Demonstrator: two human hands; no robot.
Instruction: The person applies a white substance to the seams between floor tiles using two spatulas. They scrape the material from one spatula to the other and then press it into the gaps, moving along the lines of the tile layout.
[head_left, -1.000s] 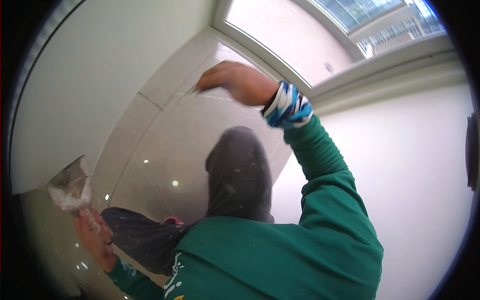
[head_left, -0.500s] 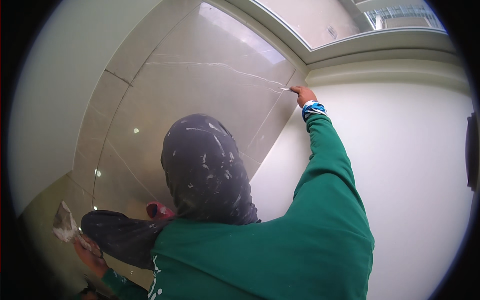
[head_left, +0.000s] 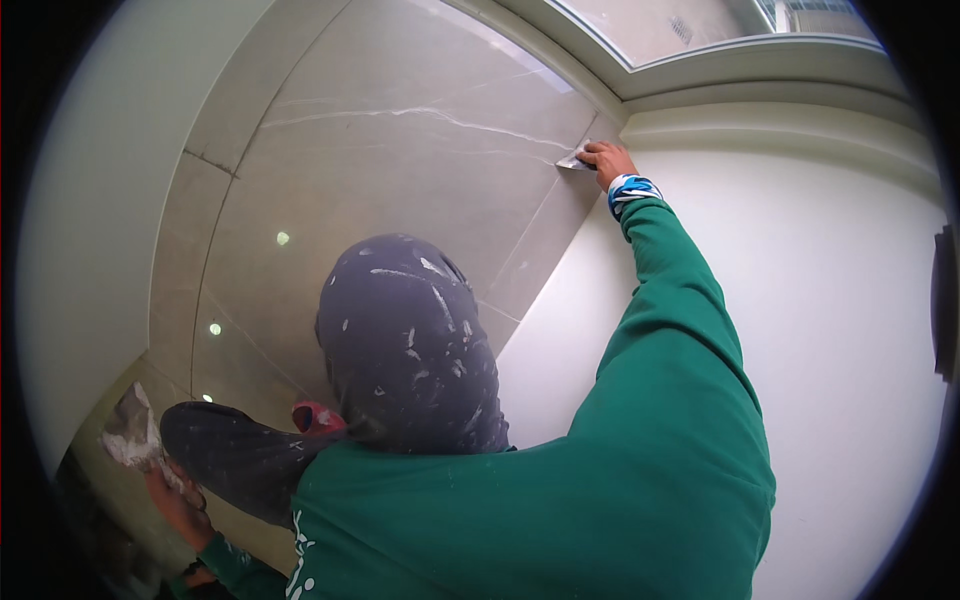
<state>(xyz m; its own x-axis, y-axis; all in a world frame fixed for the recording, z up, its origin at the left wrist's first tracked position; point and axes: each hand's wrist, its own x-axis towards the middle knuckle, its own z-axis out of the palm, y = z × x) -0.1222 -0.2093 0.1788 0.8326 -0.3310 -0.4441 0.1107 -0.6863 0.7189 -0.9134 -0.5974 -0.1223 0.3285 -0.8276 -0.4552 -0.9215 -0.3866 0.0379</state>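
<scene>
My right hand (head_left: 611, 166) grips a small metal putty knife (head_left: 574, 160), its blade against the tiled floor (head_left: 400, 170) at the border beside the white wall (head_left: 810, 350). My left hand (head_left: 173, 500), low at the left, is closed round a wide scraper (head_left: 130, 430) coated with pale paste. Between them is my bent knee in paint-spotted dark grey trousers (head_left: 405, 340). A red shoe (head_left: 315, 418) shows partly behind it.
A pale panel (head_left: 100, 250) runs along the left side. A window with a wide frame (head_left: 730, 75) spans the upper right, above a rounded ledge (head_left: 760, 120). A dark object (head_left: 942, 300) sits at the far right edge.
My right hand has swung rightward from mid-air to the floor's border by the wall, then moved slightly upward. My left hand with the scraper stays low at the left, shifting only slightly.
</scene>
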